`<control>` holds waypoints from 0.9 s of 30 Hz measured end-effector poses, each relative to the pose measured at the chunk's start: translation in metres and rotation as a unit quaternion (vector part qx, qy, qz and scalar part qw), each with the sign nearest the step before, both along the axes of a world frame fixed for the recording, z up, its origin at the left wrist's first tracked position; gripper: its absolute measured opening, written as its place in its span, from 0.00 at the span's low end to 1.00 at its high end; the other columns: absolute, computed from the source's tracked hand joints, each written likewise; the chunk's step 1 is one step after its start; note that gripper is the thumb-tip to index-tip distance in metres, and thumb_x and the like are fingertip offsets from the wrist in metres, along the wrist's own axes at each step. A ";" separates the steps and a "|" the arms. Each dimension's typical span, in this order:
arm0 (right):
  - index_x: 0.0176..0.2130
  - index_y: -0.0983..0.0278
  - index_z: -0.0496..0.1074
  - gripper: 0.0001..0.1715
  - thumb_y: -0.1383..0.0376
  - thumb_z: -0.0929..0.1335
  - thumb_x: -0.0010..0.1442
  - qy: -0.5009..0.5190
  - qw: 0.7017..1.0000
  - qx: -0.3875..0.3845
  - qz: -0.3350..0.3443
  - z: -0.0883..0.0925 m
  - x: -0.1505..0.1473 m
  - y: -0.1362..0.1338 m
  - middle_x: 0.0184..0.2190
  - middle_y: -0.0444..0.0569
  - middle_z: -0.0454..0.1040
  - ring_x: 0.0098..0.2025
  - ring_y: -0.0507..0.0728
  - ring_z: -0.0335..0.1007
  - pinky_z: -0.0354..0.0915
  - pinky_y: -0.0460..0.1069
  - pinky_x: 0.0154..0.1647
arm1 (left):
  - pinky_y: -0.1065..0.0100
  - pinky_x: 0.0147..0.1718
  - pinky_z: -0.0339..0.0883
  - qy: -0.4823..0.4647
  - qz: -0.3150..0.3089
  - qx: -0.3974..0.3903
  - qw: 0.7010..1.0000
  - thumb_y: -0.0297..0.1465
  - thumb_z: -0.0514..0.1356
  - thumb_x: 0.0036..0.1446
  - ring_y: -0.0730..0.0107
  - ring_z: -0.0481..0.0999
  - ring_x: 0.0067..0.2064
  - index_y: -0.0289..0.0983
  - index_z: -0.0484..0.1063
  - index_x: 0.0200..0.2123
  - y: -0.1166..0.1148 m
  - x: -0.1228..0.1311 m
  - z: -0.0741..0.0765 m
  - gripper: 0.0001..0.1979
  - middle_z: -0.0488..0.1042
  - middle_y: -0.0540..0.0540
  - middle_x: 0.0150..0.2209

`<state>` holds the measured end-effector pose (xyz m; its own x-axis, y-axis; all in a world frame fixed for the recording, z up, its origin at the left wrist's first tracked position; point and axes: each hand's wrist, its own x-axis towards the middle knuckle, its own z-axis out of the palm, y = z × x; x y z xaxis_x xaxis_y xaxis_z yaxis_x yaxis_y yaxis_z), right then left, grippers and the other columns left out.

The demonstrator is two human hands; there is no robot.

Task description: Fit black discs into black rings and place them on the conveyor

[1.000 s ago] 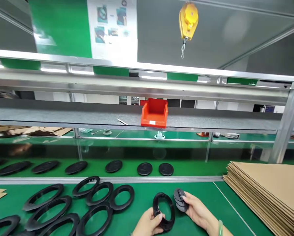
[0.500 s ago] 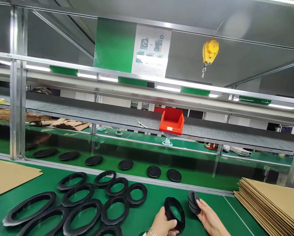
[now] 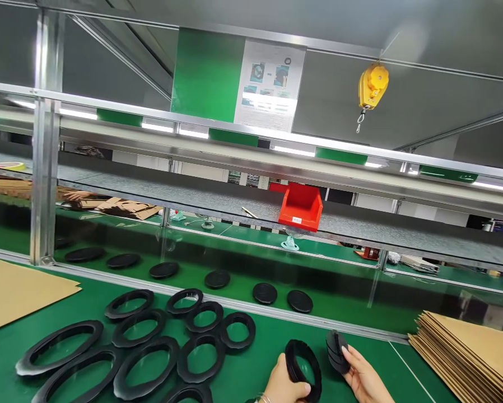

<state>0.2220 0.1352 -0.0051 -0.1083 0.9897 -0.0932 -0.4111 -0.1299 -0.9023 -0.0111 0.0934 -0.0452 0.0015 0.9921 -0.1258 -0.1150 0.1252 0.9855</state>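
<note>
Near the bottom of the head view, my left hand (image 3: 282, 385) grips a black ring (image 3: 292, 366), tilted up so its opening faces to the right. Just right of it, my right hand (image 3: 363, 376) pinches a dark round disc (image 3: 336, 351) with a raised bar across its face. A gap separates the ring from the disc. Several similar black rings (image 3: 200, 359) lie on the green table to the left of my hands, some touching or overlapping.
Black discs (image 3: 265, 293) sit in a row behind the table's metal rail. Cardboard sheets are stacked (image 3: 465, 358) at right, with another sheet (image 3: 20, 294) at left. A red bin (image 3: 301, 207) stands on the shelf above. A yellow tool balancer (image 3: 373, 85) hangs overhead.
The whole view has shifted slightly, so the scene sits further right. Both hands keep their hold on the ring and the disc, still apart.
</note>
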 end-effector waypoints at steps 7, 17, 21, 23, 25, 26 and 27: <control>0.41 0.63 0.77 0.31 0.57 0.82 0.37 0.000 1.000 -0.017 -0.001 0.002 -0.001 0.001 0.39 0.51 0.81 0.43 0.63 0.79 0.75 0.51 0.42 | 0.50 0.43 0.72 -0.012 -0.044 0.041 0.998 0.36 0.78 0.32 0.55 0.77 0.38 0.39 0.69 0.31 0.002 -0.003 0.001 0.25 0.71 0.50 0.27; 0.32 0.64 0.79 0.24 0.53 0.81 0.38 -0.064 0.997 0.030 0.038 0.008 -0.017 -0.013 0.26 0.46 0.76 0.18 0.45 0.58 0.53 0.41 0.15 | 0.58 0.35 0.70 -0.052 -0.118 0.062 0.990 0.47 0.75 0.36 0.62 0.74 0.31 0.40 0.69 0.26 0.004 -0.002 -0.001 0.23 0.67 0.53 0.21; 0.33 0.66 0.80 0.27 0.51 0.81 0.37 -0.100 0.985 0.058 0.127 0.001 -0.028 -0.015 0.26 0.50 0.77 0.24 0.53 0.70 0.66 0.46 0.29 | 0.60 0.35 0.70 -0.058 -0.130 0.058 0.988 0.47 0.75 0.34 0.63 0.74 0.31 0.39 0.69 0.26 0.003 -0.006 -0.001 0.25 0.66 0.53 0.21; 0.33 0.67 0.80 0.30 0.50 0.82 0.35 -0.108 0.980 0.066 0.153 -0.007 -0.032 -0.013 0.27 0.53 0.78 0.31 0.59 0.76 0.69 0.51 0.38 | 0.60 0.35 0.69 -0.063 -0.135 0.055 0.987 0.47 0.76 0.33 0.62 0.74 0.31 0.39 0.69 0.27 0.002 -0.007 0.000 0.25 0.67 0.53 0.21; 0.34 0.68 0.80 0.32 0.48 0.81 0.34 -0.117 0.980 0.072 0.142 -0.014 -0.033 -0.010 0.28 0.55 0.79 0.32 0.61 0.77 0.69 0.53 0.40 | 0.58 0.36 0.70 -0.068 -0.142 0.051 0.986 0.48 0.75 0.32 0.60 0.75 0.31 0.40 0.69 0.28 0.000 -0.007 0.003 0.26 0.69 0.52 0.22; 0.34 0.67 0.81 0.33 0.47 0.81 0.34 -0.126 0.981 0.075 0.128 -0.017 -0.034 -0.009 0.28 0.55 0.79 0.31 0.61 0.76 0.69 0.53 0.39 | 0.57 0.37 0.70 -0.071 -0.145 0.049 0.986 0.48 0.76 0.32 0.59 0.76 0.32 0.40 0.69 0.29 -0.001 -0.007 0.004 0.27 0.70 0.51 0.23; 0.34 0.67 0.81 0.33 0.47 0.81 0.34 -0.137 0.981 0.080 0.111 -0.018 -0.033 -0.008 0.27 0.54 0.78 0.30 0.61 0.76 0.68 0.52 0.38 | 0.56 0.39 0.70 -0.074 -0.148 0.048 0.985 0.48 0.76 0.31 0.58 0.77 0.33 0.40 0.70 0.29 -0.003 -0.006 0.006 0.27 0.71 0.51 0.23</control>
